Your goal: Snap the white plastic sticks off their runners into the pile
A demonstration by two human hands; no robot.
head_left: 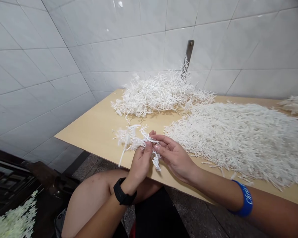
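My left hand (142,161) wears a black watch on its wrist and is closed around a white branched plastic sprig (156,160), thumb on top. Close against it, my right hand (176,158), with a blue band at the wrist, has its thumb and fingers pinched on the same sprig's thin tips. The fingers hide part of the sprig. Just left of my hands, more white branching pieces (129,137) lie by the table's front edge, a straight stem pointing toward me. Whether they join the held sprig I cannot tell.
A tangled heap of white sprigs (153,94) stands at the back of the wooden table (86,124). A broad pile of thin white pieces (240,138) covers the right side. Behind are a tiled wall and a metal bracket (189,51). Pale green-white flowers (16,219) sit low at left.
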